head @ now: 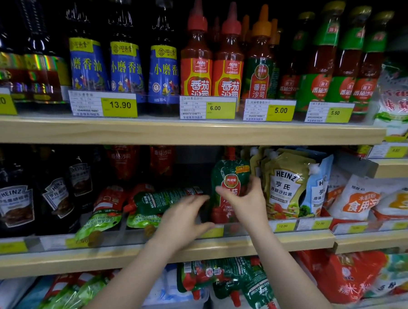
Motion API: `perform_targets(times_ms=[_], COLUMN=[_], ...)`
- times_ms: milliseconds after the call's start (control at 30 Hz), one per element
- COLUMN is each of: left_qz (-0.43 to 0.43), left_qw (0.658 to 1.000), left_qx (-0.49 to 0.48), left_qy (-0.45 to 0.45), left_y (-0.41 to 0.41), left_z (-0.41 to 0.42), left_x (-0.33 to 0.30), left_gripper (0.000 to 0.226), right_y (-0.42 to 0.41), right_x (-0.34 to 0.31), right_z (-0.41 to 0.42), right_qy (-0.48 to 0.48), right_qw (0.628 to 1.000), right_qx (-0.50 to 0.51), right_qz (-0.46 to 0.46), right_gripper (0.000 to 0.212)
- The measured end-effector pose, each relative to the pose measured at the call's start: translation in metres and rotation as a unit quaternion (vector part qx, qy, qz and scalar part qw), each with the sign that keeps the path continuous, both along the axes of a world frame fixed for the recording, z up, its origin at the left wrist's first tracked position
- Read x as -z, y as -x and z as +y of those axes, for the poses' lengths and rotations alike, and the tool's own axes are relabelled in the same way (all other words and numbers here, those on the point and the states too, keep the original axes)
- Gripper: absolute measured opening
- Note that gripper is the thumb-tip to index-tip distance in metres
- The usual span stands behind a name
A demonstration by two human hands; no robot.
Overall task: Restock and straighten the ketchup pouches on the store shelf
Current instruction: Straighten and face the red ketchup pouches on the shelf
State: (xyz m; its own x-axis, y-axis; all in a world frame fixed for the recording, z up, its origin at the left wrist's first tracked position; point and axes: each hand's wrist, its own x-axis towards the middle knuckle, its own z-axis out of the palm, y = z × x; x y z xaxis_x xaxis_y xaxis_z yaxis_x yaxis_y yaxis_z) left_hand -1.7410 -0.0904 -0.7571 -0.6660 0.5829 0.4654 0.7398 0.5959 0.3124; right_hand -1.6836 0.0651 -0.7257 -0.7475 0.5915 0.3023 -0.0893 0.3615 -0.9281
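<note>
An upright ketchup pouch [229, 179], green and red with a red cap, stands on the middle shelf [240, 245] and serves as the landmark here. The right hand [248, 199] is against its front and right edge, thumb across the label and fingers curled around the side, so it grips the pouch loosely. Just left of that pouch, a second green ketchup pouch [162, 199] lies on its side with its red spout pointing left; the left hand [183, 218] rests over its right end, fingers spread, and whether it actually grasps the pouch cannot be told. Further left of the upright pouch, two more pouches [103, 210] lie flat with their light green bottoms toward the shelf edge, and beyond them stand dark Heinz pouches [13, 203]. Immediately right of the upright pouch stand yellow Heinz salad dressing pouches [284, 184], touching the right hand's fingers. Below the upright pouch, on the lower shelf, a heap of green ketchup pouches [229, 283] lies with spouts pointing down. Above it, squeeze bottles of tomato sauce [212, 60] stand behind price tags [208, 107].
</note>
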Motion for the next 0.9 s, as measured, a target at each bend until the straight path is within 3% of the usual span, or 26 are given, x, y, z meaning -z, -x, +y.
perform_targets(times_ms=[67, 100, 167, 267, 400, 700, 767, 900], left_qz=[0.150, 0.160, 0.101, 0.013, 0.017, 0.028, 0.014, -0.062], left_qw=[0.988, 0.984, 0.983, 0.991, 0.992, 0.991, 0.992, 0.986], left_qx=[-0.036, -0.064, -0.113, -0.114, -0.119, -0.121, -0.117, -0.146], left_qy=[0.030, 0.051, 0.103, 0.075, 0.029, 0.038, 0.037, -0.056], left_y=[0.005, 0.008, 0.012, 0.017, 0.015, 0.013, 0.011, 0.021], left_z=[-0.029, -0.043, -0.064, -0.074, -0.068, -0.069, -0.071, -0.081], left_x=[-0.005, -0.005, 0.000, 0.013, 0.013, 0.015, 0.013, 0.004], left_gripper=[0.064, 0.063, 0.065, 0.067, 0.073, 0.064, 0.065, 0.056], right_y=[-0.010, -0.013, -0.013, -0.005, 0.015, 0.049, 0.044, 0.013], right_x=[0.012, 0.018, 0.026, 0.027, 0.022, 0.020, 0.022, 0.030], right_z=[0.001, 0.000, -0.002, -0.002, 0.006, 0.016, 0.016, 0.011], right_qy=[-0.122, -0.171, -0.221, -0.220, -0.195, -0.178, -0.167, -0.180], right_qw=[0.988, 0.977, 0.962, 0.961, 0.966, 0.968, 0.972, 0.977], right_qx=[0.042, 0.062, 0.087, 0.104, 0.105, 0.100, 0.083, 0.062], right_qz=[-0.085, -0.113, -0.134, -0.132, -0.132, -0.146, -0.140, -0.093], right_gripper=[0.088, 0.087, 0.076, 0.064, 0.062, 0.059, 0.064, 0.071])
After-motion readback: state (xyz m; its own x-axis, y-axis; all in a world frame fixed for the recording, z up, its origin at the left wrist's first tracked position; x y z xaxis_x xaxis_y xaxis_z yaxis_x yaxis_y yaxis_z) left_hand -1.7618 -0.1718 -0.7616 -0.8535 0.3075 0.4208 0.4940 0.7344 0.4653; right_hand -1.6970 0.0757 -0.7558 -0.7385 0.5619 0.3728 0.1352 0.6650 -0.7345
